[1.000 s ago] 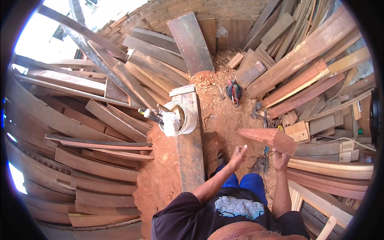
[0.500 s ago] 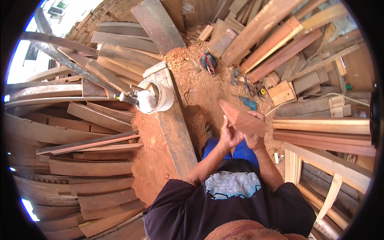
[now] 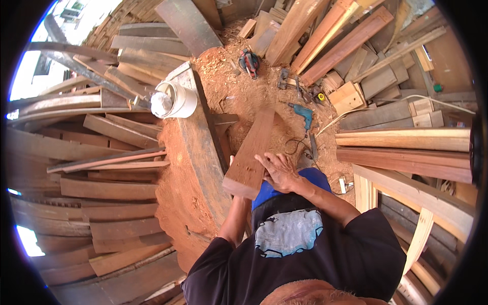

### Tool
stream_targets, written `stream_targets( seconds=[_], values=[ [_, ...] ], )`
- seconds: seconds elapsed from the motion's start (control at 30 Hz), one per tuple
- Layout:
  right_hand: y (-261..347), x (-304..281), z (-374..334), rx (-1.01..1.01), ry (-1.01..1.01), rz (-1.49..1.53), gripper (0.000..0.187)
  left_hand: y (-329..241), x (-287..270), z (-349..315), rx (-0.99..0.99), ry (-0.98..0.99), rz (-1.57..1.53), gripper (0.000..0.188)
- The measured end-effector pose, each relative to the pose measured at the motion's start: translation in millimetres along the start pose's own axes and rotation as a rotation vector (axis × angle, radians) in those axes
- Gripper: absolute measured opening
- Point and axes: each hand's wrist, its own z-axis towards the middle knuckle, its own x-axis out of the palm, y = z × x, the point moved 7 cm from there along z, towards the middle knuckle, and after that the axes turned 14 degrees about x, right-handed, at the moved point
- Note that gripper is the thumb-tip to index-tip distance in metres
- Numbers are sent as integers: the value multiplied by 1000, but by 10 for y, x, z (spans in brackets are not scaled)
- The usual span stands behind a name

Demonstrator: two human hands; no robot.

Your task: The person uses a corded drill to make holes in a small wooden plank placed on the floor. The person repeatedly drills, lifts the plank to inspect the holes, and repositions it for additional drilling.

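A reddish-brown wooden board (image 3: 249,157) is held in front of my body, its near end low and its far end pointing away over the floor. My left hand (image 3: 232,161) supports the board from its left side and underneath; only the thumb shows, the other fingers are hidden below the wood. At the board's right edge my right hand (image 3: 280,174) grips it, fingertips resting on the top face and the thumb out of sight. A narrow plank bench (image 3: 201,147) stands just left of the board, bearing a white bucket (image 3: 184,101) at its far end.
On the sawdust-covered floor lie a teal power drill (image 3: 304,116), a red and black power tool (image 3: 249,63) and a yellow tape measure (image 3: 320,96). Stacked planks (image 3: 109,188) line the left side. More timber (image 3: 404,140) fills the right and the back.
The board has swung from lying crosswise at the right to pointing away from me, moving left and nearer. My left hand went beneath it; my right hand came onto its right edge.
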Motion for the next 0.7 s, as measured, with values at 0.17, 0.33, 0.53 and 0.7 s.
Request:
stream_targets(
  seconds=[0.17,0.33,0.53,0.7],
  values=[
    [-745,591,204,134,369,165,64,-138,-238,-367,-323,234,-35,93],
    [-2086,1990,710,713,496,601,74,-287,-1447,-690,-468,-96,215,92],
    [-1681,2842,1085,1206,583,729,94,-228,-2245,-889,-262,-11,786,96],
    [-2373,3664,1007,1318,291,781,59,33,-2397,-925,-426,182,1563,113]
  ],
)
